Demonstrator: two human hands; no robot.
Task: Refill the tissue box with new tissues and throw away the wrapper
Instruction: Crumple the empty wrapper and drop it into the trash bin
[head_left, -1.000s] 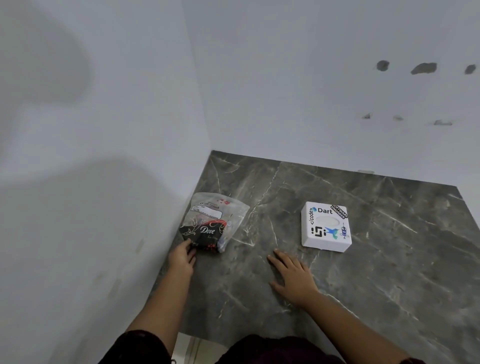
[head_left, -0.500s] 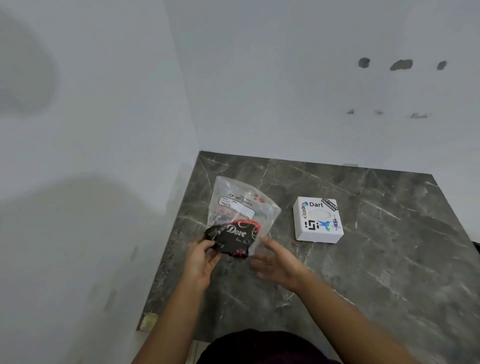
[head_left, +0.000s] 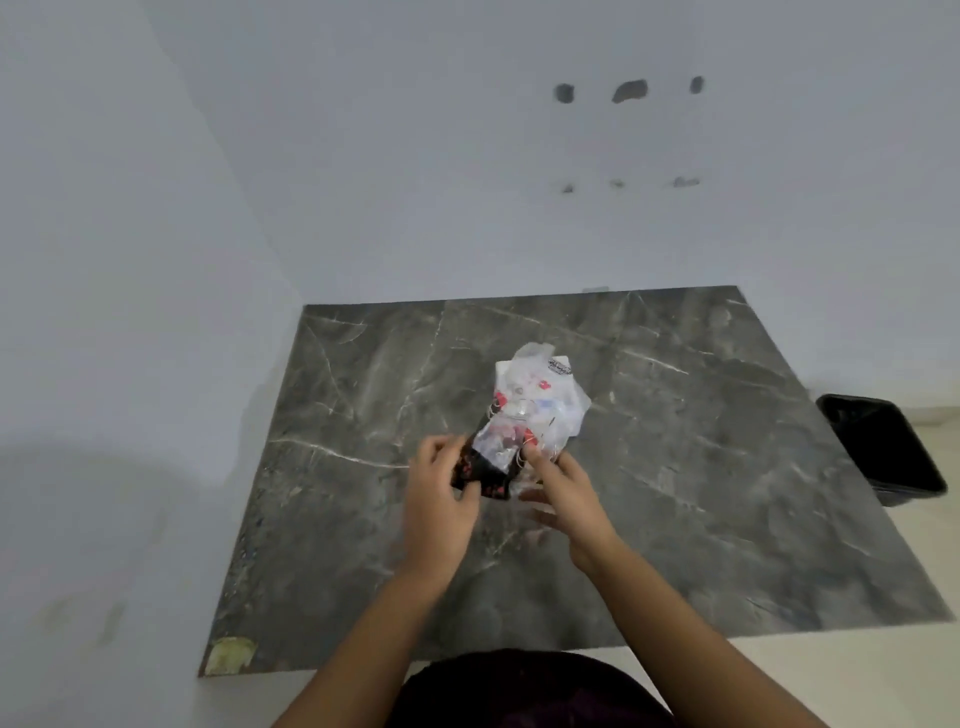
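Observation:
A clear plastic packet (head_left: 540, 410) with a black printed lower end is lifted above the dark marble slab (head_left: 701, 467), held upright in front of me. My left hand (head_left: 441, 488) pinches its black bottom corner. My right hand (head_left: 563, 480) grips the packet's lower right edge with thumb and forefinger, the other fingers spread. The white tissue box (head_left: 503, 370) lies behind the packet and shows only as a white corner at its upper left.
A black bin (head_left: 883, 449) stands on the pale floor just past the slab's right edge. White walls close in the slab at the left and the back. A yellowish scrap (head_left: 231, 653) sits at the slab's near left corner.
My left hand lifted the packet from the slab's left side and carried it to the centre. My right hand left the slab and took hold of it too. The view swung right, revealing the bin.

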